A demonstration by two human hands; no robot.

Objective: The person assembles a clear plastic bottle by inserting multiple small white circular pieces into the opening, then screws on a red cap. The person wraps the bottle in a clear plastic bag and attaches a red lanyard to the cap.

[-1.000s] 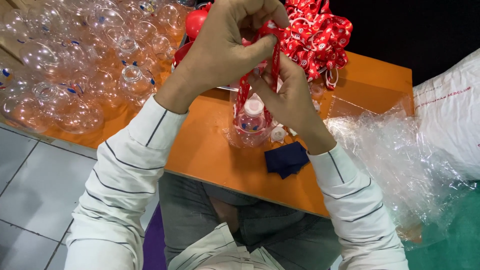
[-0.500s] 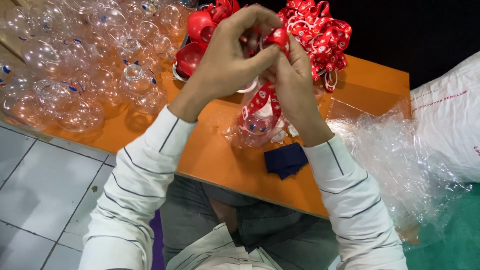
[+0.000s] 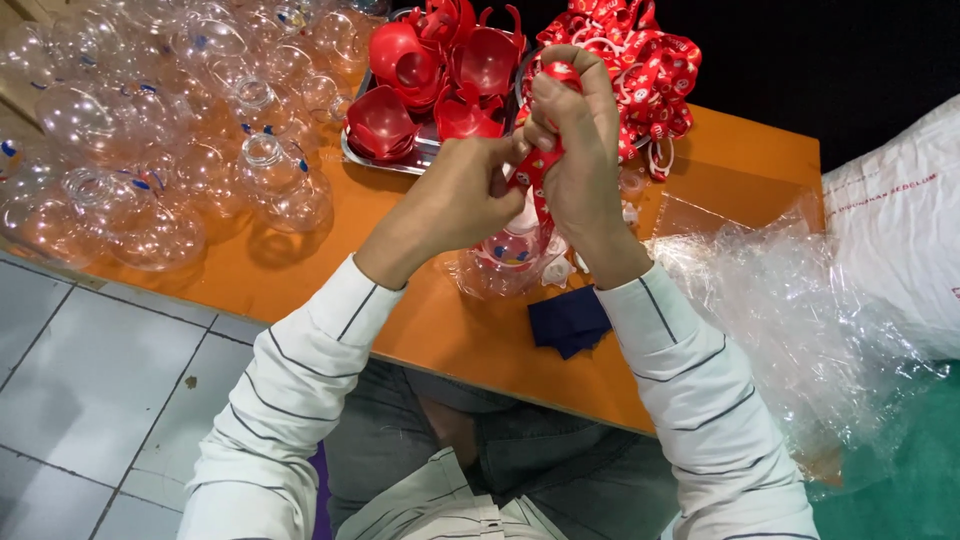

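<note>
On the orange wooden counter (image 3: 300,290), the clear round plastic bottles (image 3: 150,130) lie at the left. The metal tray of red plastic caps (image 3: 430,80) sits behind the hands, and the crumpled clear plastic bag (image 3: 800,330) lies at the right. The dark blue folded cloth (image 3: 568,322) is near the front edge.

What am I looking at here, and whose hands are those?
There is no machine here. A person wears a camera on their head, so you look down at their own two arms in striped sleeves. The left hand and the right hand both pinch a red patterned ribbon, held above a clear round bottle. It all happens over an orange table. On the table lie many more clear bottles, a metal tray full of red plastic cups, a heap of red ribbons, a dark blue cloth and crinkly clear plastic bags.
</note>
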